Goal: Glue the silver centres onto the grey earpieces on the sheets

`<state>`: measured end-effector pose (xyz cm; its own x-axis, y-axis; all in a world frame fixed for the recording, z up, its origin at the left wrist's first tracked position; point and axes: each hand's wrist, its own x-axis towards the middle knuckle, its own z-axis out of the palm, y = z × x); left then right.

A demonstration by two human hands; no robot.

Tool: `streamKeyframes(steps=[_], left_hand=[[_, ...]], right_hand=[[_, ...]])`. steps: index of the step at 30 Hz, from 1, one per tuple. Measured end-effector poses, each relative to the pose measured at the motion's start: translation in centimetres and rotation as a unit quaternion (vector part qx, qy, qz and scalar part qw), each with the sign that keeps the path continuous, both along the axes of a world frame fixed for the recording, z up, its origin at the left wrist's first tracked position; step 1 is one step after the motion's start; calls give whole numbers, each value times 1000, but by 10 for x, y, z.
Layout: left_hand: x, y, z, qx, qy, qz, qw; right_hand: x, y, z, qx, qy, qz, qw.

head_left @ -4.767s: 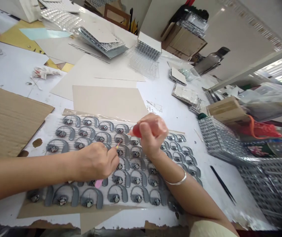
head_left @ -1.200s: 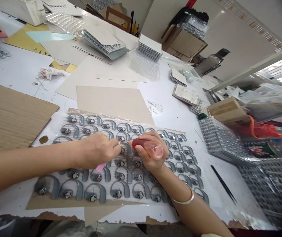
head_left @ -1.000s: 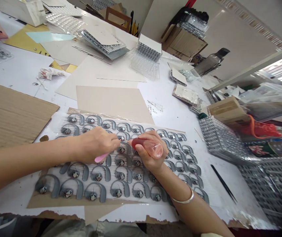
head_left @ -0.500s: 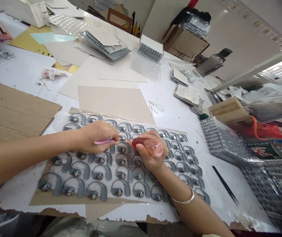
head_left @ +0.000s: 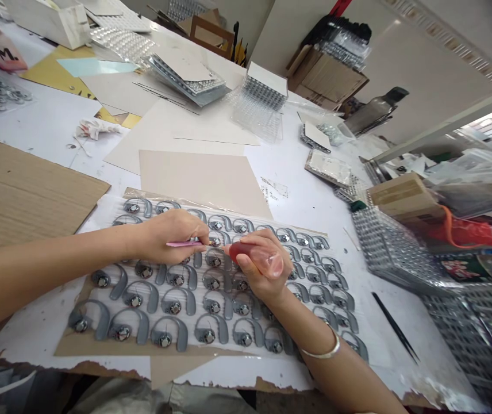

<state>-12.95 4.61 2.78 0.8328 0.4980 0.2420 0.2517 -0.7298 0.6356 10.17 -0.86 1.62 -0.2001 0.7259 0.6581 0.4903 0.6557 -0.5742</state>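
My left hand (head_left: 177, 234) is closed on a thin pink tool (head_left: 181, 244), its tip pointing right toward my other hand. Fingers of my right hand (head_left: 267, 267) wrap round a small clear bottle (head_left: 258, 259) with a reddish end, tilted toward the pink tool. Both hands are over a board (head_left: 99, 348) bearing rows of grey hook-shaped pieces (head_left: 181, 330), each with a round silvery part. The tips of the tool and bottle are close together; whether they touch is too small to tell.
Black tweezers (head_left: 395, 326) lie right of the board. Corrugated cardboard (head_left: 30, 192) is on the left, beige card (head_left: 198, 175) behind the board. Further off are stacked clear trays (head_left: 265, 86), a pink bottle (head_left: 4, 53) marked M and a cardboard box (head_left: 403, 195).
The view has shifted slightly, so the scene sits a little further right. Both hands keep nearly the same pose and hold the same things.
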Motion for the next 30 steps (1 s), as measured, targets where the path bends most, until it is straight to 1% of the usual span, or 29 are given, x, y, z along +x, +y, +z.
streamKeyframes(steps=[11,15,17,19,21,24,26,28,30], left_hand=[[-1,1,0,0,-3,2,1000],[-1,1,-1,1,-5,-1,1000],[-1,1,-3,4,-9,-2,1000],[-2,1,-4,5,-10,1,1000],[-2,1,-5,7,-6,3,1000],[-3,0,-3,22,-2,-1,1000],[-2,-1,-1,41,-3,-10,999],[-2,-3,1,61,-4,-24,998],[-1,-5,2,78,-2,-32,996]], right_hand=[[0,0,-1,-4,3,9,1000],[-1,-2,-1,-17,2,0,1000],[0,-1,-2,-34,30,-7,999],[2,4,0,-63,110,-20,992],[7,13,4,-105,224,-44,968],[21,34,17,-191,365,-84,907],[34,46,27,-272,427,-86,858],[47,55,35,-349,471,-69,807],[58,59,41,-397,497,-53,770]])
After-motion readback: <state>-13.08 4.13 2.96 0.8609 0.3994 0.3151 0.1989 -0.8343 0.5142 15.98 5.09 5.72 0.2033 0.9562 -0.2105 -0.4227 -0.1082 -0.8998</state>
